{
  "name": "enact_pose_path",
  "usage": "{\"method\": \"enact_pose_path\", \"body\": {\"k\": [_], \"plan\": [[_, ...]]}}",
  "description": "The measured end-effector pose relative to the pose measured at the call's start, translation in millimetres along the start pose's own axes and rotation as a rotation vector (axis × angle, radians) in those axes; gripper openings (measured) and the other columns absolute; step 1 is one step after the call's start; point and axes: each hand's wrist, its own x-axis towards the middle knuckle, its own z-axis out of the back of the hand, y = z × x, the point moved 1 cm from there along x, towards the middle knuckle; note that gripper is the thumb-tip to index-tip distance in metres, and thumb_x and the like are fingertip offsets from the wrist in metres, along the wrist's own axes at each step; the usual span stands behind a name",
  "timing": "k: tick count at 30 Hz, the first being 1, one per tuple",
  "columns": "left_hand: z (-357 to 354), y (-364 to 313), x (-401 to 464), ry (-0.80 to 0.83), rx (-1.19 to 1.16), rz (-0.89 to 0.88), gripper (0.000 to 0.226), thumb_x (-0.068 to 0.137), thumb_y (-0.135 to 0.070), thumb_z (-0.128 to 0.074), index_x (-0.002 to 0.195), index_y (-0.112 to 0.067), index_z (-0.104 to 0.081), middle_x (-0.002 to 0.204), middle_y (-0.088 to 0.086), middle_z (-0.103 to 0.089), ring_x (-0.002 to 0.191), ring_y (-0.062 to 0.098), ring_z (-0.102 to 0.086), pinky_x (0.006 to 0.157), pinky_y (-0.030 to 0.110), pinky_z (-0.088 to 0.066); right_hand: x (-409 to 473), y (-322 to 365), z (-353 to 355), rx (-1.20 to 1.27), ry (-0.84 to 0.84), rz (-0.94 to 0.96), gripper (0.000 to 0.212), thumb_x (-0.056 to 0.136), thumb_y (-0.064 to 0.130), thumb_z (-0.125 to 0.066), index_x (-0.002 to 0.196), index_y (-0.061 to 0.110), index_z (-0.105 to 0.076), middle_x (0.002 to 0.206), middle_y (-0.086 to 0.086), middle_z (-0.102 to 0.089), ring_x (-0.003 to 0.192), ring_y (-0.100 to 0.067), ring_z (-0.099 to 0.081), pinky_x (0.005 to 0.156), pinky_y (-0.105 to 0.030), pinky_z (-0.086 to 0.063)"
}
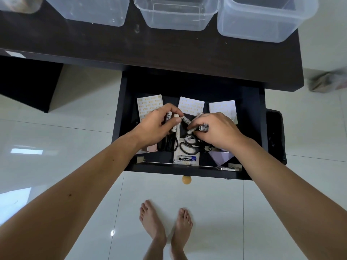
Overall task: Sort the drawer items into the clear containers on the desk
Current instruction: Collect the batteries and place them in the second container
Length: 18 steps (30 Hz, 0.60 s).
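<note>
Both hands, left [155, 122] and right [216, 131], grip batteries [176, 126] in the drawer [187, 170]; three clear containers [176, 14] sit empty.

Both forearms are bare from where they enter at the lower corners, with no sleeve cuff showing on either. The left hand [157, 121] and the right hand [218, 131] wear no gloves, rings, watches or wristbands. Fingernails are short and unpainted. A few small dark moles dot the left forearm [78, 184]. Two bare feet [165, 226] show at the bottom edge, without socks or shoes.
</note>
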Motion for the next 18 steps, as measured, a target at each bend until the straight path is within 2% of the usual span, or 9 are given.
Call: {"method": "enact_pose_path", "body": {"k": [1, 3, 6, 8, 10, 12, 14, 16, 18], "plan": [[0, -1, 0, 0.007, -0.033, 0.006, 0.015, 0.107, -0.029, -0.059, 0.121, -0.031, -0.064, 0.078, -0.006, -0.063, 0.068, 0.017, -0.066, 0.062, 0.024, -0.056, -1, 1, 0, -0.055, 0.023, 0.022, 0.027, 0.094, 0.025, -0.074, 0.113, 0.044, -0.079, 0.119, 0.020, -0.073, 0.110, -0.012, -0.067, 0.088, -0.040, -0.057], [1, -3, -1, 0.034, -0.128, 0.009, 0.017, 0.108, -0.020, -0.057, 0.122, -0.024, -0.066, 0.091, -0.001, -0.069, 0.072, 0.006, -0.070, 0.067, 0.015, -0.055, -1, 1, 0, -0.101, 0.037, 0.047, 0.025, 0.096, 0.027, -0.073, 0.115, 0.042, -0.078, 0.123, 0.019, -0.071, 0.112, -0.014, -0.066, 0.089, -0.041, -0.056], [2, -4, -2, 0.032, -0.092, 0.013, 0.019, 0.110, -0.017, -0.053, 0.121, -0.023, -0.066, 0.092, 0.000, -0.070, 0.063, -0.004, -0.064, 0.062, 0.013, -0.051, -2, -1, -1, -0.042, 0.000, 0.051, 0.019, 0.096, 0.028, -0.076, 0.113, 0.036, -0.078, 0.118, 0.016, -0.069, 0.105, -0.015, -0.066, 0.088, -0.039, -0.054], [2, -1, -2, 0.021, -0.052, 0.026, 0.018, 0.110, -0.020, -0.051, 0.116, -0.029, -0.066, 0.085, 0.006, -0.072, 0.053, 0.000, -0.052, 0.053, 0.018, -0.045, -2, -4, -1, 0.038, -0.035, 0.031, 0.016, 0.094, 0.028, -0.080, 0.110, 0.031, -0.078, 0.111, 0.009, -0.066, 0.101, -0.017, -0.063, 0.086, -0.036, -0.052], [2, 1, -3, 0.010, -0.044, 0.037, 0.018, 0.109, -0.020, -0.050, 0.109, -0.029, -0.066, 0.077, 0.009, -0.066, 0.055, 0.009, -0.048, 0.051, 0.024, -0.042, -1, -5, -1, 0.108, -0.065, 0.016, 0.018, 0.091, 0.029, -0.083, 0.108, 0.027, -0.078, 0.106, 0.006, -0.061, 0.096, -0.017, -0.061, 0.083, -0.032, -0.050], [3, -1, -3, -0.004, -0.058, 0.025, 0.019, 0.106, -0.014, -0.051, 0.100, -0.023, -0.068, 0.067, 0.003, -0.056, 0.057, 0.014, -0.045, 0.053, 0.030, -0.039, -1, -3, 0, 0.165, -0.094, 0.014, 0.018, 0.090, 0.028, -0.084, 0.105, 0.025, -0.076, 0.105, 0.007, -0.060, 0.094, -0.015, -0.061, 0.081, -0.025, -0.046], [2, -3, -3, -0.039, -0.031, -0.010, 0.020, 0.102, -0.011, -0.054, 0.093, -0.019, -0.071, 0.064, -0.002, -0.057, 0.055, 0.013, -0.044, 0.052, 0.030, -0.038, -4, 0, 2, 0.220, -0.116, -0.002, 0.015, 0.092, 0.028, -0.082, 0.103, 0.026, -0.073, 0.102, 0.012, -0.065, 0.094, -0.011, -0.062, 0.081, -0.021, -0.046], [1, -1, -2, -0.086, 0.013, -0.034, 0.016, 0.101, -0.018, -0.060, 0.095, -0.024, -0.073, 0.072, -0.003, -0.067, 0.053, 0.016, -0.048, 0.050, 0.034, -0.043, -9, 3, 5, 0.263, -0.115, -0.041, 0.013, 0.094, 0.029, -0.080, 0.104, 0.028, -0.071, 0.091, 0.014, -0.068, 0.081, -0.007, -0.062, 0.071, -0.021, -0.046], [0, 2, 1, -0.103, 0.084, -0.055, 0.009, 0.101, -0.033, -0.065, 0.106, -0.033, -0.073, 0.088, -0.004, -0.073, 0.054, 0.021, -0.058, 0.052, 0.038, -0.053, -14, 4, 6, 0.303, -0.101, -0.061, 0.014, 0.096, 0.030, -0.077, 0.107, 0.031, -0.069, 0.085, 0.012, -0.069, 0.073, -0.006, -0.062, 0.063, -0.020, -0.045]]}}
